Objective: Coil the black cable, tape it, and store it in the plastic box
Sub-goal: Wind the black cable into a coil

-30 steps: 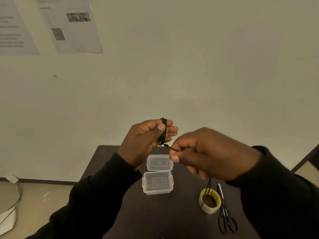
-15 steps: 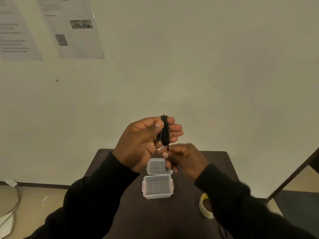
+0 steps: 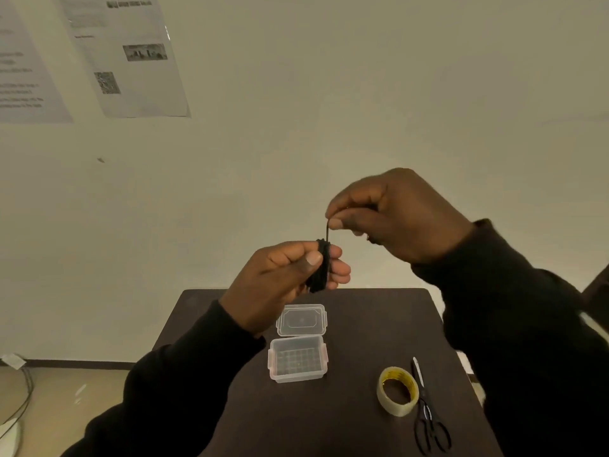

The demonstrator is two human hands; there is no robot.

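Observation:
The black cable (image 3: 320, 266) is wound into a tight coil around the fingers of my left hand (image 3: 283, 278), pinned by the thumb, held above the table's far edge. My right hand (image 3: 395, 216) sits just above and right of the coil, pinching the cable's free end, which runs straight up from the coil. Below on the dark table (image 3: 362, 324) stands the clear plastic box (image 3: 298, 374), open, with its lid (image 3: 301, 319) lying flat behind it. A roll of clear tape (image 3: 397, 390) lies at the right.
Black scissors (image 3: 428, 417) lie next to the tape, toward the table's right edge. A pale wall with printed sheets (image 3: 131, 54) stands behind. On the floor at the left run grey cables (image 3: 23, 400).
My right hand rose from below the coil to above it, carrying the cable's free end around. The left hand kept its grip on the coil. The view tilted down.

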